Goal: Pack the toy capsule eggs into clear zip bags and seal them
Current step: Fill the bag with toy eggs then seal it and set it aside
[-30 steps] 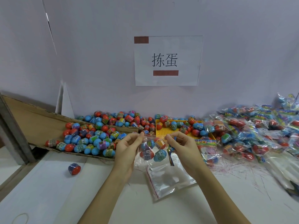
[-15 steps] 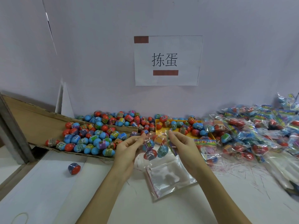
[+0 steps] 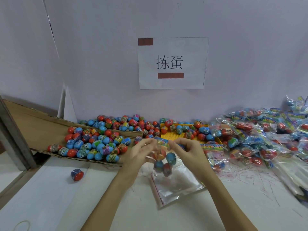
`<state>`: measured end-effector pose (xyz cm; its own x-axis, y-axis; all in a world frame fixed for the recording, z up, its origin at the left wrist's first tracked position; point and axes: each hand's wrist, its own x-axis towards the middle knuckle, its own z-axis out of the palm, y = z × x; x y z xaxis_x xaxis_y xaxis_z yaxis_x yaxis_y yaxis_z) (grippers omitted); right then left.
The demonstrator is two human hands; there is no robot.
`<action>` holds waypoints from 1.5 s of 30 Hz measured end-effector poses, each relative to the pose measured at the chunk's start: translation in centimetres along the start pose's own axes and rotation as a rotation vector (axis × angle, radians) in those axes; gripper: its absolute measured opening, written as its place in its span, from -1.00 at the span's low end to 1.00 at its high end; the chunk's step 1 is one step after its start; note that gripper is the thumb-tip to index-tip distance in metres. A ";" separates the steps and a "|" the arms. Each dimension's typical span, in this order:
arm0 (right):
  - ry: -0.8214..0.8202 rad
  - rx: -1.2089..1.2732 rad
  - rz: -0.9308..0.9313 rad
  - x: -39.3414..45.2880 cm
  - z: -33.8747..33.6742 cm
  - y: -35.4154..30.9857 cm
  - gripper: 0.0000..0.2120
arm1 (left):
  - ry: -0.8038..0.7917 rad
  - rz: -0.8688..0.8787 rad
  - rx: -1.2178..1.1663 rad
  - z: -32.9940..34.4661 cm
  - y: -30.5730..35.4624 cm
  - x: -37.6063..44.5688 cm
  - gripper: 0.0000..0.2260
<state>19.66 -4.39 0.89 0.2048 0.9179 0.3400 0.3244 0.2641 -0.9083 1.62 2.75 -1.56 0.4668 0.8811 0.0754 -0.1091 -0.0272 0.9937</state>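
Head view, the only one: both hands are raised just above the table (image 3: pixel 50 194), and between them hangs one filled bag (image 3: pixel 162 157). The left hand (image 3: pixel 141 153) and right hand (image 3: pixel 186 150) each pinch a top corner of it at the printed header, most likely so the zip strip lies stretched and can be pressed shut along its length. About four eggs show through the film, though motion blur makes the count unsure. Directly below lies a small stack of empty zip bags (image 3: pixel 176 185), within easy reach for the next fill. Loose eggs, far too many to count, heap on a cardboard flap (image 3: pixel 33 124) and in one yellow tray (image 3: pixel 176 135). One stray egg (image 3: pixel 77 174) sits apart on the left. Sealed packs (image 3: pixel 260 139) pile up to the right, dozens at a guess.
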 end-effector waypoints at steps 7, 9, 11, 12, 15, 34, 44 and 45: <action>-0.018 0.218 0.117 0.0 -0.3 0.1 -0.65 | 0.222 0.042 -0.025 0.4 -0.1 -0.1 -0.83; 0.006 0.160 0.083 0.1 -0.5 0.3 -0.70 | 0.226 0.061 -0.028 0.1 0.1 -0.1 -0.86; 0.083 0.147 0.051 0.0 -0.3 0.5 -0.70 | 0.214 0.070 -0.017 0.2 0.1 -0.1 -0.85; 0.114 0.151 0.053 0.0 -0.1 0.5 -0.69 | 0.219 0.071 -0.022 0.3 -0.1 0.0 -0.86; 0.080 0.176 0.150 0.1 0.2 0.4 -0.66 | 0.293 0.044 -0.132 0.6 -0.8 0.3 -0.88; -0.005 0.125 0.112 -0.2 -0.2 0.0 -0.74 | 0.352 0.137 -0.048 0.5 -0.8 0.2 -0.68; 0.134 0.238 0.158 -0.1 1.2 -0.6 -0.82 | 0.482 0.255 -0.070 1.3 -0.6 -0.1 -0.80; 0.117 0.244 0.161 -0.2 1.2 -0.6 -0.82 | 0.494 0.258 -0.051 1.2 -0.7 0.0 -0.79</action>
<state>18.29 -4.33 1.03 0.3450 0.9170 0.2003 0.0508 0.1948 -0.9795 2.73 2.20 -2.14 -0.0460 0.9659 0.2548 -0.2137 -0.2587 0.9420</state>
